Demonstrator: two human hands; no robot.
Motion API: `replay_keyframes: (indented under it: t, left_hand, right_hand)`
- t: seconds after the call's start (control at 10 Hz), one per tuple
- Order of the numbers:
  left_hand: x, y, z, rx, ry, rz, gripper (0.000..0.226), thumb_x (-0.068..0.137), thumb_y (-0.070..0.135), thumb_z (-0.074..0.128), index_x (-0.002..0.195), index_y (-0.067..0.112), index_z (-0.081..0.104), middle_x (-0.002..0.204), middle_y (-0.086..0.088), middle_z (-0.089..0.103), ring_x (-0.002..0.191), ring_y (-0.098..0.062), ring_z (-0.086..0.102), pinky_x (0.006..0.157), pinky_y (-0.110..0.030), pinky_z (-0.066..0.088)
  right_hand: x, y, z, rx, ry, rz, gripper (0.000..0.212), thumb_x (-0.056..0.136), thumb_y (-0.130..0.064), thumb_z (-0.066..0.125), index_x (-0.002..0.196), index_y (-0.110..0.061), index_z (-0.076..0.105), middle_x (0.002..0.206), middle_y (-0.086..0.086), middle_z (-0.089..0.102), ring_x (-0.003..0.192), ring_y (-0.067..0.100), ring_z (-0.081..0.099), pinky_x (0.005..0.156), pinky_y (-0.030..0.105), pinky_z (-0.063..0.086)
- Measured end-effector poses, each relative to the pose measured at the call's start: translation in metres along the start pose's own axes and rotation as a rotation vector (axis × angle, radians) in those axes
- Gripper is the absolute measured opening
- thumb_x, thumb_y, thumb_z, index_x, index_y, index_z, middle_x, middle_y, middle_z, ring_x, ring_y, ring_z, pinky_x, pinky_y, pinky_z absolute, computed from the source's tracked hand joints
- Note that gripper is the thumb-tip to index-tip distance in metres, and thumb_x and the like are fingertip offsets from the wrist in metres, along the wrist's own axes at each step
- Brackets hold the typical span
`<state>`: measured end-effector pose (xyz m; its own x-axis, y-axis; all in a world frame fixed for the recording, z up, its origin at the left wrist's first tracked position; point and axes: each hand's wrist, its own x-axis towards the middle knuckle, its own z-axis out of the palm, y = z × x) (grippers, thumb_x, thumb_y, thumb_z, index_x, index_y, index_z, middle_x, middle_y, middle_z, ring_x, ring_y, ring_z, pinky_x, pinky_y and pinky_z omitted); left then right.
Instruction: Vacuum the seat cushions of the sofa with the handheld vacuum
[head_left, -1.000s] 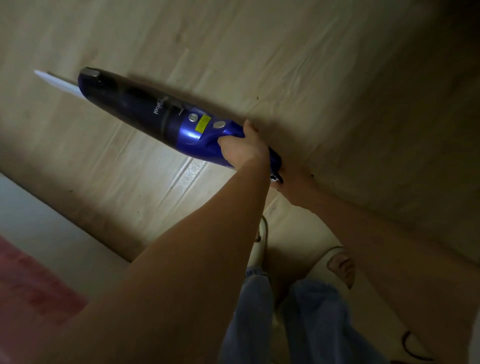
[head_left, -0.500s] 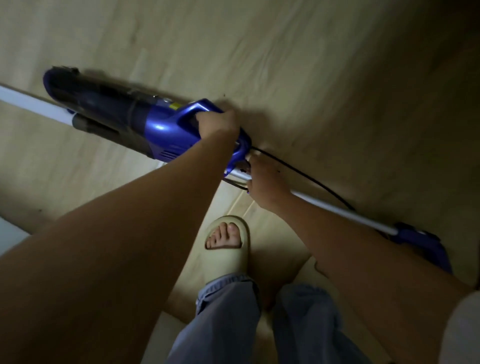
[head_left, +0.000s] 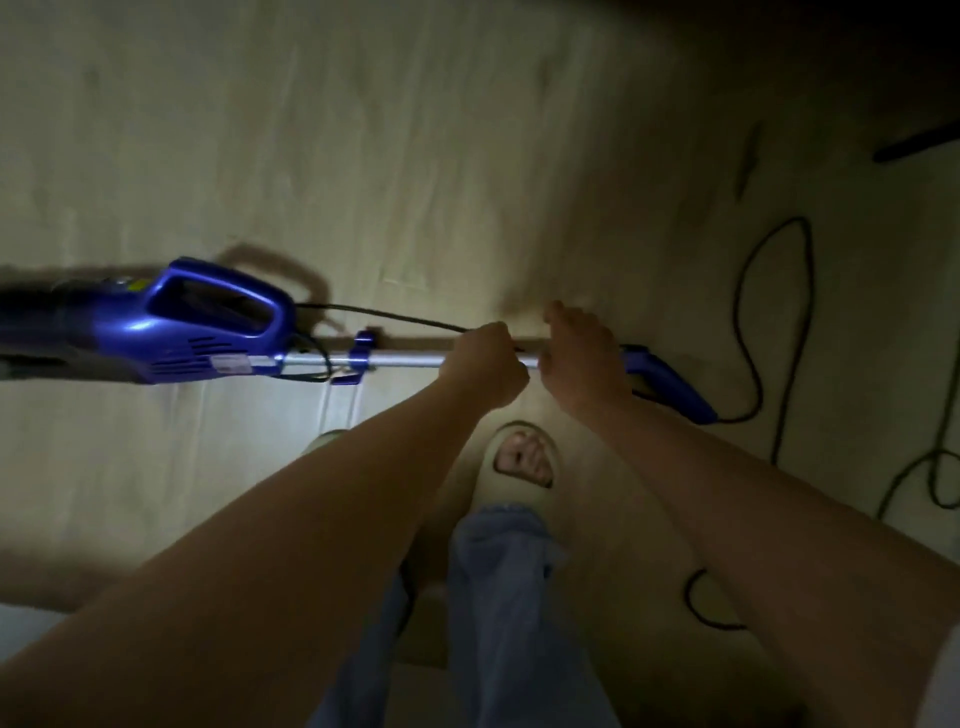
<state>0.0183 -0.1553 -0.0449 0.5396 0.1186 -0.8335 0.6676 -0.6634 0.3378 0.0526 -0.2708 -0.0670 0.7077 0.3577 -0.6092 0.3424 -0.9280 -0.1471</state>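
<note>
The blue vacuum (head_left: 171, 332) lies level above the wooden floor, its dark dust cup cut off at the left edge. A silver tube (head_left: 400, 359) runs from its body rightward to a blue end handle (head_left: 667, 382). My left hand (head_left: 485, 364) grips the tube in a fist, and the black cord passes into that fist. My right hand (head_left: 584, 353) lies over the tube just to the right, fingers stretched past it; the frame is blurred there. No sofa is in view.
A black power cord (head_left: 748, 312) loops over the floor (head_left: 415, 156) at the right, with another loop near my right forearm. My foot in a cream slipper (head_left: 522, 457) and blue trouser legs stand just below the tube.
My left hand left the vacuum body's handle and now grips the tube. The vacuum body shifted left and the view swung right, showing more cord on the floor.
</note>
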Motion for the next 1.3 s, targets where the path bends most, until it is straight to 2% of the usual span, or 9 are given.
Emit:
replay_keyframes:
  t: [0.1,0.2,0.3,0.4,0.6,0.8,1.0,1.2,1.3]
  left_hand:
    - [0.012,0.025,0.038,0.141,-0.016,0.185,0.049,0.09,0.013,0.053,0.137,0.01,0.042,0.131,-0.012,0.054,0.121,-0.029,0.049,0.094,-0.035,0.042]
    - [0.027,0.024,0.066,0.32,0.019,0.292,0.06,0.091,0.009,0.055,0.145,0.011,0.031,0.14,-0.011,0.047,0.129,-0.028,0.043,0.103,-0.035,0.037]
    - [0.041,0.01,0.084,0.47,0.033,0.325,0.065,0.092,0.009,0.055,0.15,0.015,0.024,0.145,-0.009,0.043,0.133,-0.028,0.04,0.108,-0.037,0.033]
    - [0.05,-0.001,0.092,0.576,0.027,0.339,0.057,0.093,0.008,0.053,0.145,0.015,0.032,0.139,-0.009,0.049,0.128,-0.028,0.045,0.105,-0.041,0.037]
    - [0.059,-0.003,0.095,0.721,0.041,0.342,0.042,0.094,0.008,0.049,0.135,0.014,0.041,0.117,-0.008,0.058,0.103,-0.026,0.061,0.079,-0.037,0.048]
    - [0.064,-0.004,0.089,0.741,0.067,0.394,0.044,0.096,0.01,0.049,0.138,0.015,0.038,0.119,-0.009,0.058,0.105,-0.028,0.06,0.081,-0.038,0.049]
    - [0.059,-0.006,0.065,0.641,0.038,0.32,0.04,0.093,0.007,0.051,0.132,0.012,0.046,0.119,-0.011,0.056,0.106,-0.028,0.058,0.08,-0.037,0.047]
    - [0.011,-0.012,0.01,0.661,-0.106,0.207,0.04,0.092,0.013,0.051,0.132,0.015,0.049,0.127,-0.007,0.058,0.115,-0.028,0.058,0.091,-0.038,0.047]
    - [-0.023,-0.003,-0.04,0.659,-0.157,0.193,0.032,0.093,0.016,0.05,0.125,0.014,0.054,0.119,-0.006,0.06,0.103,-0.027,0.061,0.081,-0.035,0.048]
  right_hand:
    - [-0.004,0.065,0.003,-0.078,-0.03,0.048,0.06,0.089,-0.02,0.058,0.144,-0.018,0.033,0.136,0.01,0.045,0.119,0.03,0.049,0.1,0.039,0.038]
    - [-0.003,0.107,0.018,-0.048,-0.094,-0.073,0.06,0.092,-0.015,0.054,0.147,-0.022,0.032,0.143,0.008,0.04,0.121,0.029,0.047,0.102,0.037,0.038]
    - [-0.004,0.13,0.036,0.09,-0.098,-0.206,0.046,0.097,-0.008,0.046,0.142,-0.02,0.045,0.131,0.007,0.051,0.113,0.026,0.053,0.091,0.034,0.046]
    - [-0.007,0.139,0.048,0.058,-0.068,-0.264,0.041,0.098,-0.013,0.047,0.138,-0.019,0.048,0.126,0.005,0.056,0.109,0.023,0.057,0.084,0.031,0.047]
    - [-0.014,0.146,0.067,-0.136,0.022,-0.416,0.045,0.086,-0.003,0.062,0.129,-0.011,0.056,0.11,0.013,0.063,0.081,0.029,0.063,0.053,0.025,0.036]
    - [0.007,0.136,0.053,-0.128,-0.035,-0.37,0.029,0.094,-0.006,0.052,0.123,-0.009,0.054,0.117,0.012,0.053,0.089,0.027,0.058,0.061,0.028,0.032]
    - [0.005,0.116,0.041,-0.209,-0.043,-0.19,0.039,0.094,-0.007,0.049,0.132,-0.011,0.046,0.121,0.013,0.053,0.102,0.028,0.055,0.065,0.03,0.033]
    - [-0.022,0.068,-0.001,-0.162,-0.342,-0.022,0.03,0.092,-0.013,0.051,0.122,-0.009,0.053,0.119,0.013,0.059,0.102,0.03,0.061,0.081,0.035,0.048]
    - [-0.032,0.029,-0.056,-0.08,-0.472,-0.091,0.028,0.092,-0.011,0.051,0.119,-0.007,0.056,0.118,0.014,0.06,0.093,0.029,0.059,0.07,0.029,0.043]
